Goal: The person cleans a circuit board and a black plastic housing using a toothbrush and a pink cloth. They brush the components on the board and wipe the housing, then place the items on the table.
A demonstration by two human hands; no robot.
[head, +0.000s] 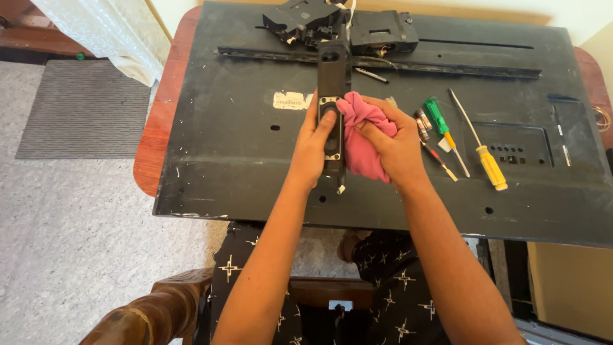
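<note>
Our left hand (313,144) clamps the long black speaker bar (333,96), its long axis running away from us over the black panel (223,160), while our right hand (396,144), just right of it, bunches the pink cloth (361,137) against it.

Colours by the fingers: pink, black, green, yellow.
Pink cloth (359,137) in right-hand fingers; black speaker bar (332,96) under left fingers; green-handled screwdriver (438,118) & yellow-handled screwdriver (491,167) right of fingers; black trousers (396,300) w/ white star pattern.

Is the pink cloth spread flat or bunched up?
Bunched up: the pink cloth is wadded in the right hand, against the black speaker bar.
</note>
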